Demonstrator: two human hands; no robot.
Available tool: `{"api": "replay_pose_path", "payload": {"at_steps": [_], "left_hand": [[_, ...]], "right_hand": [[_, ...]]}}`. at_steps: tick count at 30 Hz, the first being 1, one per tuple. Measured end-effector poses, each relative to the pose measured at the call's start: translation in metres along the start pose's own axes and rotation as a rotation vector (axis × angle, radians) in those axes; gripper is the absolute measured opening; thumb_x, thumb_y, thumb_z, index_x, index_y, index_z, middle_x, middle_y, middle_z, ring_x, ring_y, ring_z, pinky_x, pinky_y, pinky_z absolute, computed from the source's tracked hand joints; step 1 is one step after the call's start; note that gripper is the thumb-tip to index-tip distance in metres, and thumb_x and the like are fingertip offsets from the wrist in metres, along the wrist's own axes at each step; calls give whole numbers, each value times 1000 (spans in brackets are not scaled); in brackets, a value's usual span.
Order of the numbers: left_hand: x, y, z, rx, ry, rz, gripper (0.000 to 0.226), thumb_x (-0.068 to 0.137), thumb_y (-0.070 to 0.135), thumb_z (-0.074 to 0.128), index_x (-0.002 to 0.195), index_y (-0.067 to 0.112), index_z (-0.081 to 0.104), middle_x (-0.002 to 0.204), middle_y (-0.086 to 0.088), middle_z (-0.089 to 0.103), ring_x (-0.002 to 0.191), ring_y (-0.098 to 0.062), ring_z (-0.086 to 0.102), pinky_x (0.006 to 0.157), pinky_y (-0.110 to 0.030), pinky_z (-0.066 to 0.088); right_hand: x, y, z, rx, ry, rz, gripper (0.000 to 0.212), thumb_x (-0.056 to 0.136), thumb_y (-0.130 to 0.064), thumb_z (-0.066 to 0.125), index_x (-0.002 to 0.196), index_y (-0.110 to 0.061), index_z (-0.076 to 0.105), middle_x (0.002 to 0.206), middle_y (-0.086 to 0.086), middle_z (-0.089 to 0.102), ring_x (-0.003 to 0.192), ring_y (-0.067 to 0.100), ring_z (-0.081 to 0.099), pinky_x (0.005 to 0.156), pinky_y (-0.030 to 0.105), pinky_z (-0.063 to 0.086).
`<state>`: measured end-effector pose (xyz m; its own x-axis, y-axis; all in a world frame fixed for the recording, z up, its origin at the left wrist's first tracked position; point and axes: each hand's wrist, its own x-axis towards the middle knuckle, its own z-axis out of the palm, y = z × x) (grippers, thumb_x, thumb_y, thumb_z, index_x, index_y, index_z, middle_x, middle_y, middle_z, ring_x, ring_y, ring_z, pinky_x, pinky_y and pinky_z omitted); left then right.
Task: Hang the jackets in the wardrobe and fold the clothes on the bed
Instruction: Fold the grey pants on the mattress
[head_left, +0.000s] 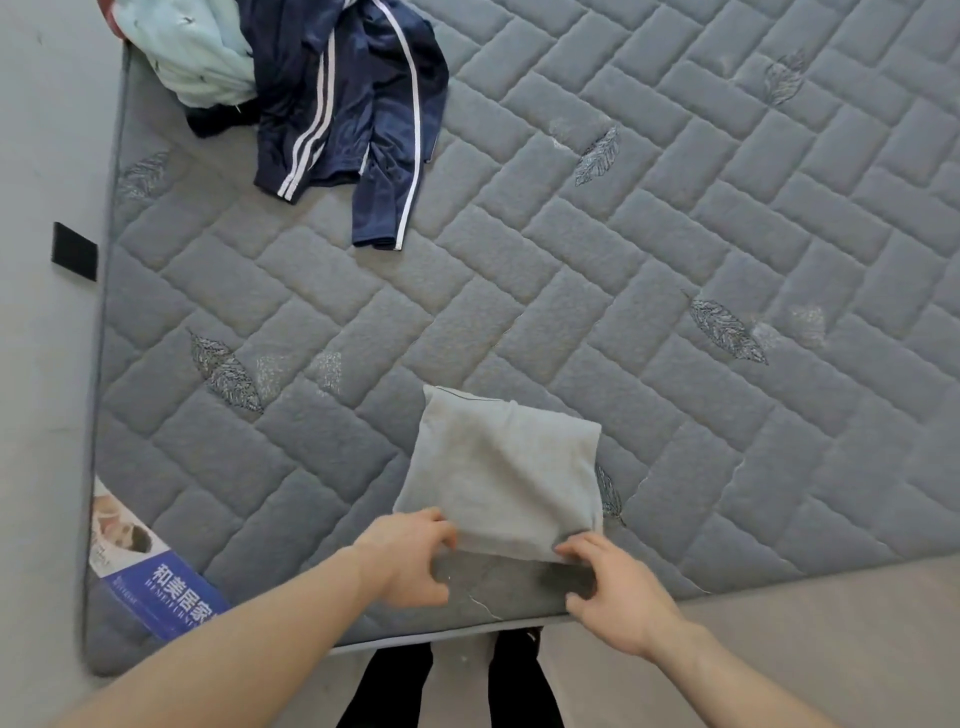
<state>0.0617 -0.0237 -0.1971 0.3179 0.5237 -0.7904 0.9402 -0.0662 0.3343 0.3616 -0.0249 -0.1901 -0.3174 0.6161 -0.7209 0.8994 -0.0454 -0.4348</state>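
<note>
Grey quilted mattress (571, 260), folded pale grey cloth (501, 473) lying at 6 o'clock.
Left hand (410, 561) and right hand (618, 592) pinch the cloth's near edge; navy white-striped track jacket (353, 104) and pale mint fleece garment (192, 52) are heaped at 11 o'clock.

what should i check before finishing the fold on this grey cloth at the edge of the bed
1. Left hand on the near left corner of the grey cloth: ok, fingers curl at its edge.
2. Right hand grip on the near right corner: ok, fingertips pinch the hem.
3. Cloth fully on the mattress: ok, though its near edge lies close to the mattress edge.
4. Cloth smooth: ok, only light creases show.
5. Space beyond the cloth for folding: ok, bare mattress ahead.
6. Remaining pile, navy striped garment and light blue garment: not ok, unfolded at the far corner.
</note>
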Motion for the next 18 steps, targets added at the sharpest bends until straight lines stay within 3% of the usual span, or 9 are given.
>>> {"api": "replay_pose_path", "payload": {"at_steps": [2, 4, 6, 7, 9, 12, 14, 16, 18], "left_hand": [[4, 2, -8, -166, 157, -81, 46, 72, 57, 58, 111, 34, 62, 112, 16, 61, 103, -15, 62, 90, -33, 52], [14, -1, -27, -291, 407, -137, 31, 74, 49, 61, 101, 32, 62, 100, 17, 60, 89, -10, 58, 87, -34, 52], [30, -5, -51, -330, 560, -148, 28, 80, 37, 66, 107, 30, 61, 104, 14, 54, 89, -12, 55, 84, -37, 52], [40, -7, -63, -338, 588, -152, 33, 82, 34, 67, 113, 26, 60, 111, 9, 53, 97, -15, 55, 85, -37, 51], [62, -8, -86, -348, 574, -161, 46, 85, 32, 67, 128, 22, 56, 128, 2, 49, 117, -21, 51, 96, -40, 49], [94, -7, -111, -304, 408, -135, 68, 85, 35, 66, 148, 22, 43, 149, 1, 41, 138, -26, 37, 111, -41, 41], [111, -6, -118, -217, 270, -112, 81, 84, 39, 67, 155, 24, 33, 156, 2, 38, 146, -27, 27, 116, -43, 37], [121, -4, -119, -88, 139, -121, 86, 81, 42, 69, 156, 26, 30, 151, 2, 46, 145, -27, 29, 114, -44, 38], [123, -1, -116, 88, 105, -111, 66, 79, 39, 68, 140, 26, 46, 130, 2, 60, 131, -27, 43, 103, -40, 39]], "right_hand": [[3, 2, 2, 153, 121, 69, 45, 80, -33, 67, 124, -40, 65, 128, -27, 61, 116, 1, 61, 101, 24, 45], [14, 2, -5, 297, 335, 121, 36, 80, -28, 73, 114, -39, 67, 117, -22, 67, 96, -5, 64, 89, 24, 47], [32, 0, -20, 363, 473, 159, 37, 82, -31, 75, 115, -40, 61, 117, -18, 63, 82, -3, 61, 79, 29, 47], [43, -1, -30, 397, 510, 173, 43, 82, -34, 77, 120, -40, 57, 122, -16, 60, 85, -2, 61, 80, 32, 48], [68, -3, -47, 468, 512, 213, 66, 82, -41, 80, 140, -35, 49, 141, -11, 52, 112, 9, 61, 96, 38, 50], [101, -7, -66, 472, 380, 228, 99, 80, -47, 82, 160, -27, 28, 163, -7, 35, 146, 19, 40, 118, 41, 37], [118, -9, -73, 417, 290, 198, 106, 77, -45, 82, 163, -28, 21, 166, -7, 31, 151, 21, 32, 120, 40, 33], [129, -11, -76, 329, 200, 192, 108, 75, -43, 81, 164, -29, 20, 161, -7, 39, 149, 25, 31, 119, 39, 34], [134, -13, -78, 156, 128, 191, 96, 76, -40, 79, 159, -33, 32, 148, -4, 52, 142, 31, 34, 115, 43, 38]]}}
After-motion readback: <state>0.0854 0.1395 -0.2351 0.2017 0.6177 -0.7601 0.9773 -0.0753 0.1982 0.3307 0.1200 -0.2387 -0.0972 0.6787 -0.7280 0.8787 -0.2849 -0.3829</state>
